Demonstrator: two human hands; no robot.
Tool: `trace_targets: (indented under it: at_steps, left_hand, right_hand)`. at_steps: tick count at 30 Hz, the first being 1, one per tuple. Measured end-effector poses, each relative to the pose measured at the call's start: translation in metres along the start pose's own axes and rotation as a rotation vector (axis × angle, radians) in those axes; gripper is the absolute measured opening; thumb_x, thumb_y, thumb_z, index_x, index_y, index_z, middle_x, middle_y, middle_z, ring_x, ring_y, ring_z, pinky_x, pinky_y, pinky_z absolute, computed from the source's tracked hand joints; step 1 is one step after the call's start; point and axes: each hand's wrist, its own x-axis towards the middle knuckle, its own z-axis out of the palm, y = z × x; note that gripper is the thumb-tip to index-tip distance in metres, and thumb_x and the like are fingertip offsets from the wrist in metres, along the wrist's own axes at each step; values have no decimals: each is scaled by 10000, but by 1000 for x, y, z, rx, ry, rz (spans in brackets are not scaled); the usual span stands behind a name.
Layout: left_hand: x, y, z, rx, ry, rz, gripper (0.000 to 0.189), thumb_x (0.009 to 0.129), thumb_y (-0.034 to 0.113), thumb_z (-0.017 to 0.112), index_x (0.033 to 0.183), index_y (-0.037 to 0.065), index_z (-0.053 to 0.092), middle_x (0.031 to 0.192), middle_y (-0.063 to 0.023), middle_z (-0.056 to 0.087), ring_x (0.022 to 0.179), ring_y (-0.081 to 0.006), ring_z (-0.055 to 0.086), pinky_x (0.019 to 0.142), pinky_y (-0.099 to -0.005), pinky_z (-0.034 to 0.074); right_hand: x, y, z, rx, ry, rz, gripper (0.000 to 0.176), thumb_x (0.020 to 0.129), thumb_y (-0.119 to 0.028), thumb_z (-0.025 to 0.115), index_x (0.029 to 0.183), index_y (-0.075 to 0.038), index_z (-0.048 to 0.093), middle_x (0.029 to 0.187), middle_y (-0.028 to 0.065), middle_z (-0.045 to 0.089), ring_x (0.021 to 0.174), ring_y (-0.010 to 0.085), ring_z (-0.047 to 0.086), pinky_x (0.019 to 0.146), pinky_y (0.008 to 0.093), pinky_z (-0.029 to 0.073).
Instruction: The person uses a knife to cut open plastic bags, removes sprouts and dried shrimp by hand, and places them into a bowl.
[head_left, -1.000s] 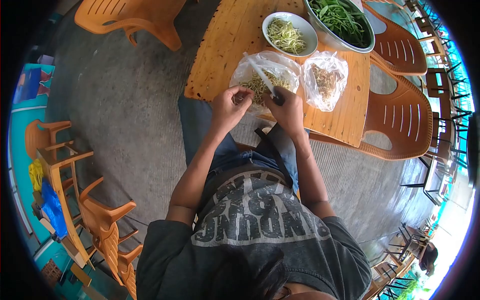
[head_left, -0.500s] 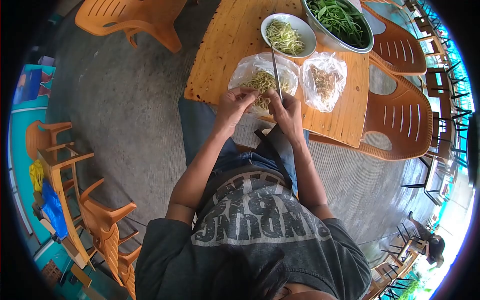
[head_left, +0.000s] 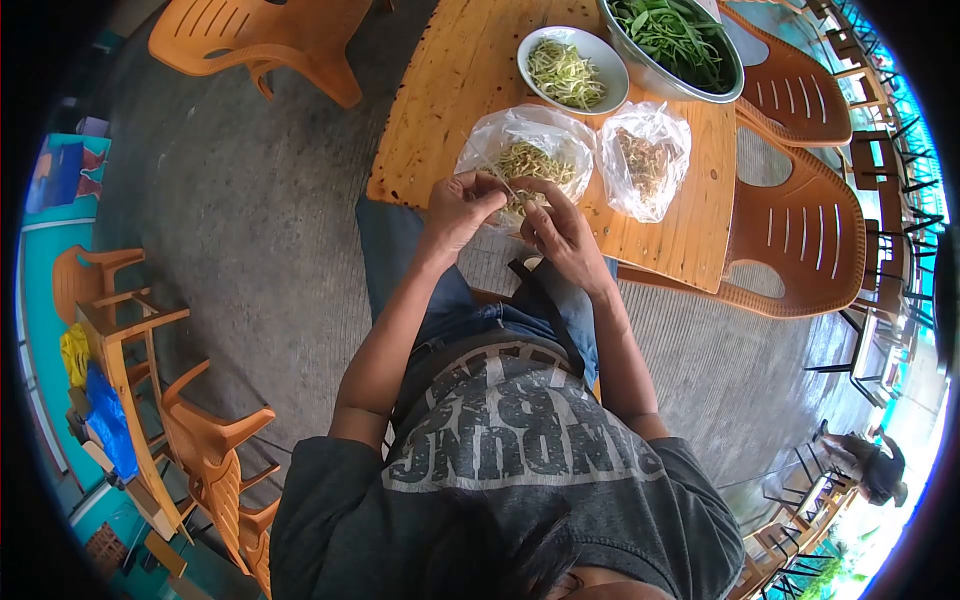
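Note:
My left hand [head_left: 462, 217] is closed in a pinch on a thin pale sprout. Close beside it, my right hand [head_left: 562, 235] has bent fingers near the same strand; what it grips is too small to make out, and no knife shows. Both hands are over the near edge of an open plastic bag of sprouts [head_left: 535, 163]. To its right sits a second clear bag [head_left: 645, 165] with brownish scraps. Behind the bags, a white bowl [head_left: 528, 82] holds pale trimmed sprouts.
A metal basin [head_left: 652, 72] of green leaves stands at the back right of the wooden table [head_left: 690, 235]. Orange chairs [head_left: 805, 225] are at the table's right side, with others at the left. A person [head_left: 878, 470] is far off at the lower right.
The knife that showed in my right hand is out of sight. My right hand's fingers have shifted, and its index finger now reaches toward my left hand. The distant person has moved slightly.

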Motion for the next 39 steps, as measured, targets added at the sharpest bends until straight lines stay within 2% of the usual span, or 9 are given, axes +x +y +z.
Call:
trace_targets:
  at_steps: [9, 11, 14, 18, 24, 28, 31, 35, 39]
  left_hand:
    - [-3, -7, -1, 255, -79, 120, 89, 808, 75, 631, 856, 4, 652, 767, -21, 632, 662, -58, 583, 580, -187, 450]
    - [-6, -3, 0, 137, -59, 68, 107, 819, 77, 617, 893, 6, 645, 785, -16, 627, 648, -48, 555, 583, -189, 438]
    - [-8, 3, -8, -24, -50, 23, 135, 838, 80, 587, 947, 11, 627, 800, -7, 610, 631, -43, 509, 582, -186, 413]
    - [-4, 0, -19, -221, -3, -42, 150, 877, 128, 528, 959, 23, 598, 785, -9, 579, 633, -58, 475, 581, -193, 389]
    - [-3, -9, -22, -487, -91, -70, 194, 908, 230, 474, 891, 56, 559, 769, -35, 570, 630, -72, 481, 591, -208, 397]
    - [-5, -8, -19, -371, -64, -62, 177, 902, 220, 512, 877, 58, 580, 764, -19, 576, 612, -57, 475, 562, -201, 386]
    - [-6, -2, -13, -218, -17, -49, 166, 891, 198, 558, 894, 43, 616, 751, -2, 583, 594, -40, 465, 533, -191, 369]
    - [-8, 3, -1, -56, 5, -35, 159, 869, 153, 613, 953, 23, 652, 724, 19, 586, 588, -24, 457, 517, -175, 359]
    - [-4, -2, 7, 4, 4, 46, 163, 856, 130, 637, 971, 18, 660, 702, 29, 572, 589, -20, 451, 514, -172, 353]
  right_hand:
    - [3, 11, 6, -116, 132, -12, 299, 942, -239, 528, 1165, -40, 520, 596, 22, 531, 563, 79, 477, 526, 252, 391]
    - [8, 10, 6, -93, 206, -5, 323, 912, -268, 579, 1119, -20, 553, 586, 46, 558, 542, 87, 489, 504, 263, 397]
    - [11, 9, -3, -513, 393, -59, 348, 843, -291, 661, 1014, 7, 604, 573, 89, 576, 508, 111, 500, 490, 281, 410]
    - [17, 15, -9, -760, 459, -69, 273, 776, -210, 682, 987, -44, 637, 637, 147, 615, 561, 288, 618, 535, 356, 476]
    - [22, 27, 1, -846, 375, -120, 292, 731, -164, 671, 1012, -94, 640, 727, 176, 641, 702, 351, 638, 626, 414, 513]
    - [23, 27, -1, -847, 365, -137, 274, 732, -186, 677, 982, -78, 650, 724, 185, 635, 698, 356, 632, 632, 407, 506]
    - [23, 17, -4, -745, 369, -30, 235, 755, -188, 684, 935, -39, 657, 689, 135, 641, 591, 242, 628, 572, 331, 482]
    - [25, 19, -10, -190, 331, -54, 181, 802, -141, 683, 907, 4, 654, 612, -37, 567, 532, 16, 441, 472, 205, 358]
    - [24, 3, -4, 83, 372, 93, 206, 831, -163, 673, 925, 18, 644, 606, -37, 536, 487, 4, 395, 428, 188, 288]
